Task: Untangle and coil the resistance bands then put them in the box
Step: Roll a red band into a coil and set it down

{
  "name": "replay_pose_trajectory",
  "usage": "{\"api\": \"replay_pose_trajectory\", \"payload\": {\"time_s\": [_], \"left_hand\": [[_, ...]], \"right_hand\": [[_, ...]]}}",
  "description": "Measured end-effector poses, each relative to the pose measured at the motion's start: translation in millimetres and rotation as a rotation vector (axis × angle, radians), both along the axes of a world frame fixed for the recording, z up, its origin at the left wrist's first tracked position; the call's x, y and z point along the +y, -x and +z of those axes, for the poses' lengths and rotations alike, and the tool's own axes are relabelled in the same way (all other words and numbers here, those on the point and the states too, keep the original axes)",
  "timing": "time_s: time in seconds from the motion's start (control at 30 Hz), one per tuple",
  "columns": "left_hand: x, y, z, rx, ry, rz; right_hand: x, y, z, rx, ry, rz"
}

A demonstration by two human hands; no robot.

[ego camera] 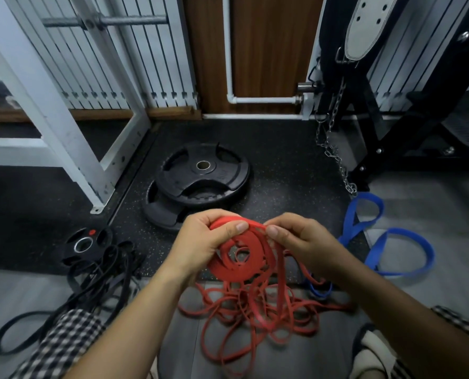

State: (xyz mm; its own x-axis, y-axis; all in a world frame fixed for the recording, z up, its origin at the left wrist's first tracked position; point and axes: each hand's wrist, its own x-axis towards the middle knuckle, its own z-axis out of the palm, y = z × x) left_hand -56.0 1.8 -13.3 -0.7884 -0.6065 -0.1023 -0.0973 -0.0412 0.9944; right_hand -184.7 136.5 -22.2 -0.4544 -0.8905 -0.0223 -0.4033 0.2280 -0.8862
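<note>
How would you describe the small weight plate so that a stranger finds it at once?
Start at the white steel frame on the left and follow its foot to the dark floor. Near it lies a small black weight plate, beside tangled black bands. Unlike the big stacked plates nearby, it carries a red dot.

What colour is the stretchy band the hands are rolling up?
Red. The flat rubber resistance band being coiled between both hands shows clearly in the head view.
</note>
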Motion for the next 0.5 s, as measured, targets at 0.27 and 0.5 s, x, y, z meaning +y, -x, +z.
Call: {"api": "replay_pose_trajectory", "payload": {"time_s": [0.27, 0.5], "left_hand": [[-1.5, -2.3, 5.9, 0.089, -0.089, -0.022], [-0.7, -1.9, 4.6, 0.074, -0.024, 0.020]], "right_hand": [[-1.0, -3.9, 2.9, -0.140, 0.054, 0.038], [1.1, -3.2, 7.9, -0.257, 0.023, 0.053]]}}
